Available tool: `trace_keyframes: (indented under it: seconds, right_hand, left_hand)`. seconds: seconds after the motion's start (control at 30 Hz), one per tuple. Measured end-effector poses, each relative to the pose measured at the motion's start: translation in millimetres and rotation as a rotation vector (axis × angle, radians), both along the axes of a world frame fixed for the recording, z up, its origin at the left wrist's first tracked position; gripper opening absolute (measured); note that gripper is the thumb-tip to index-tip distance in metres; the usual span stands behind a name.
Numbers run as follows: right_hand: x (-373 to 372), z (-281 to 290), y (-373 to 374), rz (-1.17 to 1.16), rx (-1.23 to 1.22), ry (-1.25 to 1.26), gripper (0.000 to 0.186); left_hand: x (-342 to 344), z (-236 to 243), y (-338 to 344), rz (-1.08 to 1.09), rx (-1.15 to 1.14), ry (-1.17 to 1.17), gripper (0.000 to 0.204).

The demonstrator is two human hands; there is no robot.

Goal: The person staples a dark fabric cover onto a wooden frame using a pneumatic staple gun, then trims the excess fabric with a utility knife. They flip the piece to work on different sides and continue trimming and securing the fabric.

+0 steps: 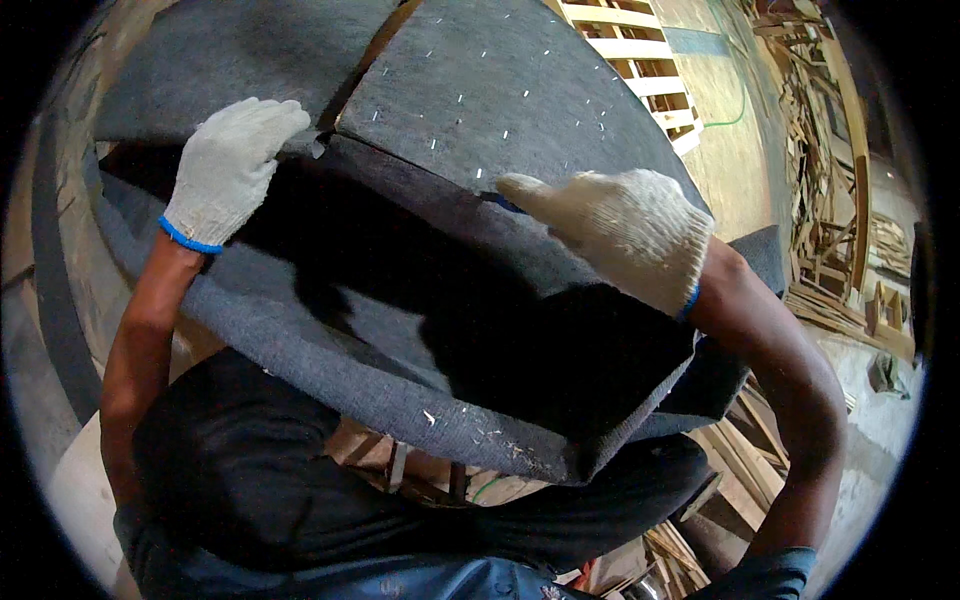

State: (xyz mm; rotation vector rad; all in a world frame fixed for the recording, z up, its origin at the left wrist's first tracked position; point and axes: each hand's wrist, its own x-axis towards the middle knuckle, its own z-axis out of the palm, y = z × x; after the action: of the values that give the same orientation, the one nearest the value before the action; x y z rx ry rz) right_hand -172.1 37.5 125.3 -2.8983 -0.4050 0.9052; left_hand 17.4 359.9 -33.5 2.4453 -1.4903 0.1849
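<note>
My left hand (pixel 235 165), in a white knitted glove with a blue cuff, is closed at the edge of the dark grey felt-like fabric (pixel 225 75), beside a gap between two covered panels. A small curled flap of fabric shows at its fingertips. My right hand (pixel 630 225), gloved alike, is closed with its thumb stretched along the near edge of a panel (pixel 470 90) dotted with white staples. From under that thumb pokes a bit of a slim dark blue tool (pixel 503 202); my fingers hide the rest. A loose sheet of the grey fabric (pixel 330 375) hangs over my lap, deeply shadowed.
A slatted wooden frame (pixel 645 50) stands beyond the panel at the upper right. Stacks of scrap wood (pixel 825 170) line the right side, with a thin green hose (pixel 735 118) on the floor nearby. Long wooden strips (pixel 740 470) lie by my right knee.
</note>
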Motion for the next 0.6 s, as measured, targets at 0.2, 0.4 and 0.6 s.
trace_keyframes:
  seconds: [0.2,0.4,0.6]
  right_hand:
    - [-6.2,0.3,4.3,-0.046,-0.080,0.034,0.038]
    - [-3.1,8.6,15.3,-0.074,-0.176,0.112,0.059]
    - [-17.9,3.2,-3.2,-0.159,-0.042,-0.009,0.059]
  left_hand:
    - [-7.3,14.6,-9.3,-0.020,0.102,0.107,0.054]
    - [-25.8,30.7,-34.8,0.078,0.031,0.435,0.057]
    - [-41.9,30.7,-39.6,-0.117,-0.020,0.234,0.025]
